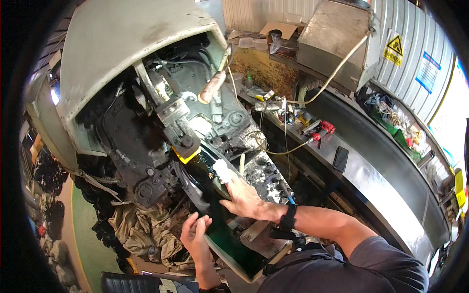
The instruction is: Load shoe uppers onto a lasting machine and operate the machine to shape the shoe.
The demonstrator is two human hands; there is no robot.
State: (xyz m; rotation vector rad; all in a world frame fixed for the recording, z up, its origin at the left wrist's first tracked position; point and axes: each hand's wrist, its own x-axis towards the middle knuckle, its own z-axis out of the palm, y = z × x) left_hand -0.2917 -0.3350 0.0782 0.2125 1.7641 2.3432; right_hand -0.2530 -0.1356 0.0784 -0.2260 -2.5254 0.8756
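My right hand (pixel 244 198) reaches into the middle of a grimy, open-fronted machine (pixel 141 36). Its outstretched fingers press a crumpled white wad (pixel 222 171), cloth or paper, against a dark, wet-looking curved surface (pixel 198 168). A small orange spot shows beside the wad. Below and to the left, my left hand (pixel 195 239) is raised beside a dark green trough (pixel 234 246), its fingers loosely bent and nothing visible in them. Just above the wad, a yellow piece (pixel 188 155) sits under a metal block (pixel 181 132).
A worn cylindrical handle (pixel 212 88) juts from the machine. On the right, a metal bench (pixel 371 190) carries a phone (pixel 340 159), a red-and-black power tool (pixel 320 131), small bottles and a cable. Crumpled tan cloth (pixel 146 229) lies at lower left, above a black seat (pixel 129 282).
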